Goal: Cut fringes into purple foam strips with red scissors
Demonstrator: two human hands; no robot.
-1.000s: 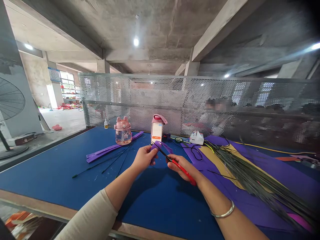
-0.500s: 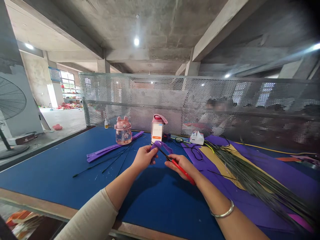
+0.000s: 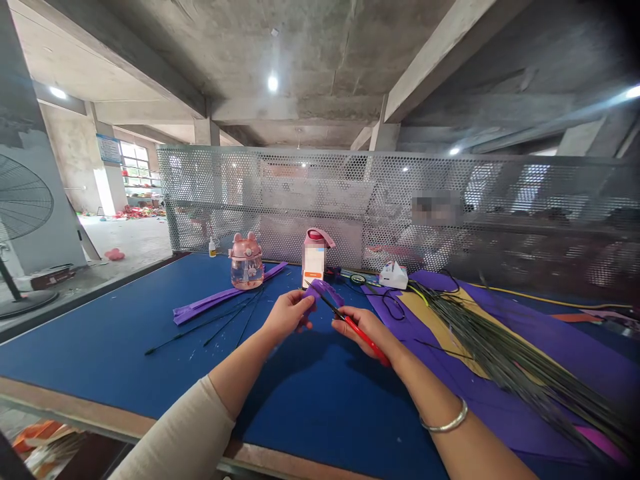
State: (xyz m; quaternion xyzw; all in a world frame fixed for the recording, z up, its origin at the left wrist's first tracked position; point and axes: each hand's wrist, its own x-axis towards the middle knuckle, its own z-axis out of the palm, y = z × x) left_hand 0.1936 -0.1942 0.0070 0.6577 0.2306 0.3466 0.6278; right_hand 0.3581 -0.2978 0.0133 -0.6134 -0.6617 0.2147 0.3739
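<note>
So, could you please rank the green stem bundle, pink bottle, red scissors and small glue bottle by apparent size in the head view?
1. green stem bundle
2. pink bottle and red scissors: alike, unranked; scissors are nearer, partly hidden in the right hand
3. small glue bottle

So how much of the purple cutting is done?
It looks partly done. A pile of purple strips already lies by the pink bottle. Right now the left hand holds a purple piece while the right hand puts the red scissors to it. Big purple sheets and a bundle of green stems wait on the right, so plenty seems left.
</note>
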